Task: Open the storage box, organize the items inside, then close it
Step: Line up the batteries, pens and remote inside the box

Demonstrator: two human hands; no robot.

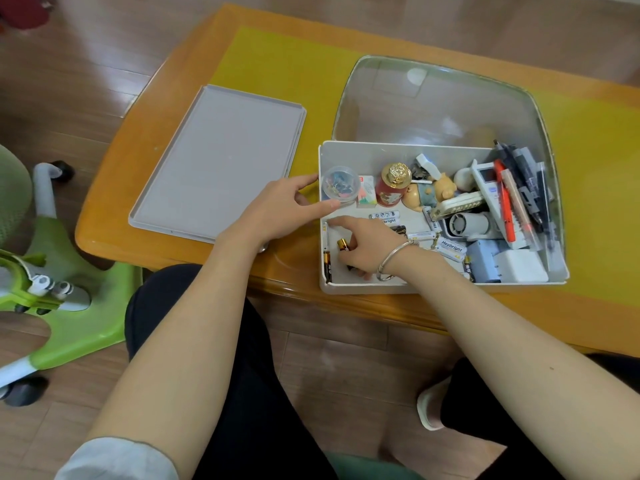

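Storage box (346, 287) open on table (166, 244), near edge; grey lid (218, 161) flat beside it. Left hand (277, 209) relaxed, fingers straight at box's left wall. Right hand (363, 244) inside box, gripping battery (343, 244).

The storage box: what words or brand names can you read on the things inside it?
"Heybright": white battery at the box's near right.
"Heybright", partly hidden: white battery behind the right hand.
Print on the eraser, red bottle and black batteries: too small to read.
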